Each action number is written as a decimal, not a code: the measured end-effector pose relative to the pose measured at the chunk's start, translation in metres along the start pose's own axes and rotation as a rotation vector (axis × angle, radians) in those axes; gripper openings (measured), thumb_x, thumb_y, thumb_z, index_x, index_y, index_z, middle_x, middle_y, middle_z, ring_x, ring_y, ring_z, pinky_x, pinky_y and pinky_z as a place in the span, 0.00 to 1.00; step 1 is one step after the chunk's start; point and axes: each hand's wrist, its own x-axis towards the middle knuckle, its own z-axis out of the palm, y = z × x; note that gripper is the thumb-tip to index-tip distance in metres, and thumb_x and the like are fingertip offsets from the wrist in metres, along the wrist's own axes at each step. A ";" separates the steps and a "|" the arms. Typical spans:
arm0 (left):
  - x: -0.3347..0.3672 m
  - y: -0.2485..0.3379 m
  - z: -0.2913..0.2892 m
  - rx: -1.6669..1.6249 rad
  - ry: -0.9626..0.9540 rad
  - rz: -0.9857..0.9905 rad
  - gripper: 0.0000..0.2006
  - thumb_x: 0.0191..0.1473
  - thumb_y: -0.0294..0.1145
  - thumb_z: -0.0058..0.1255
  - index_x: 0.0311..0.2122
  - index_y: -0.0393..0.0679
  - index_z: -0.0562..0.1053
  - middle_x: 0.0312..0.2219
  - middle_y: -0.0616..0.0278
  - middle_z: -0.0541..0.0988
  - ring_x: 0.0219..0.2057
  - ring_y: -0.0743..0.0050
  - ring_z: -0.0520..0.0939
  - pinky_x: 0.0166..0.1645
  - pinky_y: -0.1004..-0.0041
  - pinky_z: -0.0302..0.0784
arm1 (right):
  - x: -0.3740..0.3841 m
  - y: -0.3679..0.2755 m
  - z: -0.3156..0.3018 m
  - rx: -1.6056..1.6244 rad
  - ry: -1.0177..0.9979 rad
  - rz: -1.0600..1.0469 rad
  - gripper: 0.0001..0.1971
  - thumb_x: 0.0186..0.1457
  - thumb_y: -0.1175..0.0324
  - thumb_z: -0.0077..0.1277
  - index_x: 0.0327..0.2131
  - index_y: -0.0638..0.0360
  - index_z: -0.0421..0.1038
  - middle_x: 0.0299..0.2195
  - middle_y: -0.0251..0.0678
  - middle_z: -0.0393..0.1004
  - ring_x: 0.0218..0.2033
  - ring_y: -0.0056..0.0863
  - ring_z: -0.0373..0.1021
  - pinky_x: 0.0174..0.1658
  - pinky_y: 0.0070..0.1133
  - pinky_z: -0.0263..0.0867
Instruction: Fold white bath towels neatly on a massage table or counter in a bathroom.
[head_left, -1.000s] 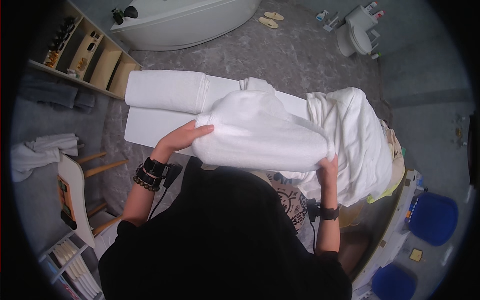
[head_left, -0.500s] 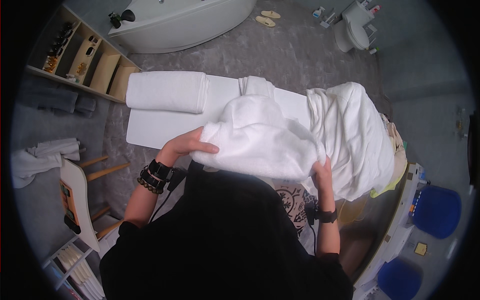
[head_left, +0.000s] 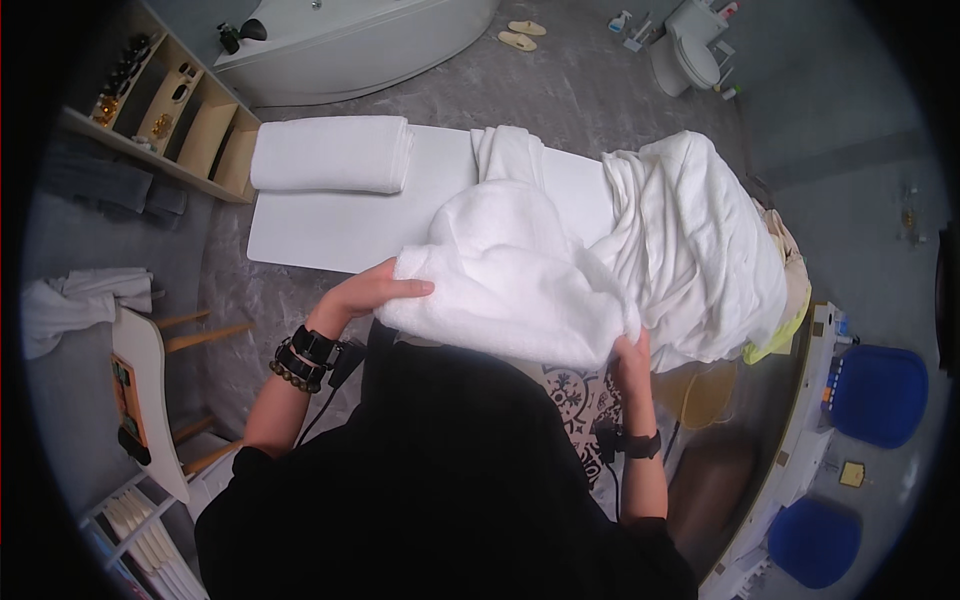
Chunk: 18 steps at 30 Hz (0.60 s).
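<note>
A white towel (head_left: 510, 290) stretches between my hands in front of my body, its far part trailing onto the white table (head_left: 330, 232). My left hand (head_left: 385, 287) pinches its left edge, thumb on top and the other fingers hidden beneath. At its right corner my right hand (head_left: 629, 360) is closed on the cloth. A folded white towel (head_left: 330, 153) lies flat at the table's left end. To the right rises a large heap of crumpled white cloth (head_left: 700, 250), close beside the towel in my hands.
Wooden shelves (head_left: 185, 125) stand at the far left, and a white bathtub (head_left: 370, 55) behind the table. A white chair (head_left: 150, 400) is on my left. Blue seats (head_left: 880, 397) line the right side. Pale slippers (head_left: 518, 40) and a toilet (head_left: 687, 52) are farther back.
The whole view has shifted slightly. Both hands keep their hold on the towel, and its right corner has come a little lower and nearer to me.
</note>
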 end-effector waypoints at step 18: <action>-0.134 -0.155 0.221 -0.135 0.165 0.050 0.30 0.53 0.36 0.56 0.57 0.33 0.62 0.50 0.55 0.72 0.50 0.68 0.74 0.53 0.71 0.71 | -0.193 0.073 -0.120 -0.014 -0.182 -0.058 0.20 0.49 0.73 0.43 0.46 0.72 0.68 0.40 0.36 0.74 0.39 0.23 0.70 0.44 0.18 0.65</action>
